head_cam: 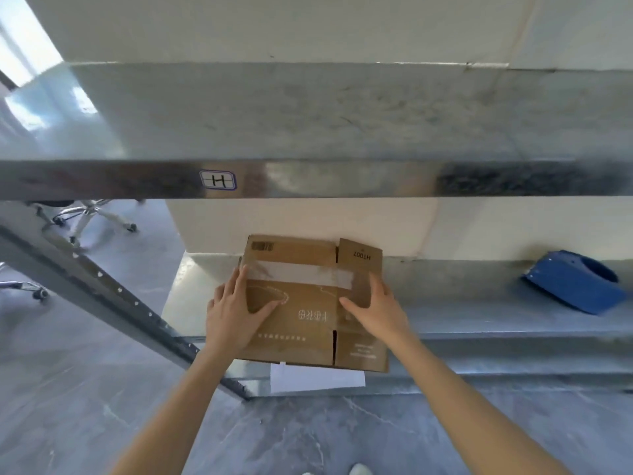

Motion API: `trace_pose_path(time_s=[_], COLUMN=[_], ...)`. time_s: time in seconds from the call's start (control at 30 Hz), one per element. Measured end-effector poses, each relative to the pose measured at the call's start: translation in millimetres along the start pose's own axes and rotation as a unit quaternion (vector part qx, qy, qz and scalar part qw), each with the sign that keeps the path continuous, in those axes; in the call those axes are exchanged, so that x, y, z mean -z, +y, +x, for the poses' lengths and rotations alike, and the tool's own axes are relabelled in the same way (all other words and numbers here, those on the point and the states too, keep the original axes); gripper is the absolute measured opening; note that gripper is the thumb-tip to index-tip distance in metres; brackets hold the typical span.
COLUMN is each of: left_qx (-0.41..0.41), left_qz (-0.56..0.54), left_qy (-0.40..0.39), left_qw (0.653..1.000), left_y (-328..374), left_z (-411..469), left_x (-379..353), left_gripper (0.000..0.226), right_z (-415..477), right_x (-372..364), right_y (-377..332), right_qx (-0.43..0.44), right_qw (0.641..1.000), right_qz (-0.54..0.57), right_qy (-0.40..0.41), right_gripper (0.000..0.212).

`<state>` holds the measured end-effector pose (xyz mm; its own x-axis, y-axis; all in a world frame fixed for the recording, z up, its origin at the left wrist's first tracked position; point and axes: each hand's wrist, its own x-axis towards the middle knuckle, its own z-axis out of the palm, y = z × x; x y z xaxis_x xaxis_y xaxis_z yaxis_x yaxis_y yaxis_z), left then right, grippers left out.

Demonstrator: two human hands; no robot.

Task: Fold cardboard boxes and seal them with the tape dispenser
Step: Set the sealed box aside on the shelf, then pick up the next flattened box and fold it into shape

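Head view: I look under a steel upper shelf (308, 114) that overhangs the lower shelf (479, 313). A flattened cardboard box (301, 296), a tape strip across it, lies on the lower shelf. The blue tape dispenser (575, 282) sits well to its right, and a white sheet (315, 378) pokes out beneath the box. An H label (218, 180) marks the upper edge. My left hand (233, 313) and right hand (380, 310) press flat on the box ends, fingers straight.
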<state>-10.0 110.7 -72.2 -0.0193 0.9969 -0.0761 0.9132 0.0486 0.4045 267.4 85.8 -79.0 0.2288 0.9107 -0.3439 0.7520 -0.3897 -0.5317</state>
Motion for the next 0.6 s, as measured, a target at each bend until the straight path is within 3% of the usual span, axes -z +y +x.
trace_pose_path(time_s=[0.37,0.6], left_qx=[-0.03,-0.078], left_qz=[-0.172,-0.202], left_qy=[0.019,0.039], left_qw=[0.984,0.975], left_y=[24.7,78.0], left_z=[-15.1,-36.7], left_x=[20.5,29.1], left_gripper=[0.102,0.104], right_z=[-19.5,-38.8], right_x=[19.2,76.2], right_y=[0.5,29.1], right_qx=[-0.012,0.037], right_qw=[0.987,0.976], right_qz=[0.16,0.211], right_qy=[0.015,0.045], right_gripper=[0.13,0.124])
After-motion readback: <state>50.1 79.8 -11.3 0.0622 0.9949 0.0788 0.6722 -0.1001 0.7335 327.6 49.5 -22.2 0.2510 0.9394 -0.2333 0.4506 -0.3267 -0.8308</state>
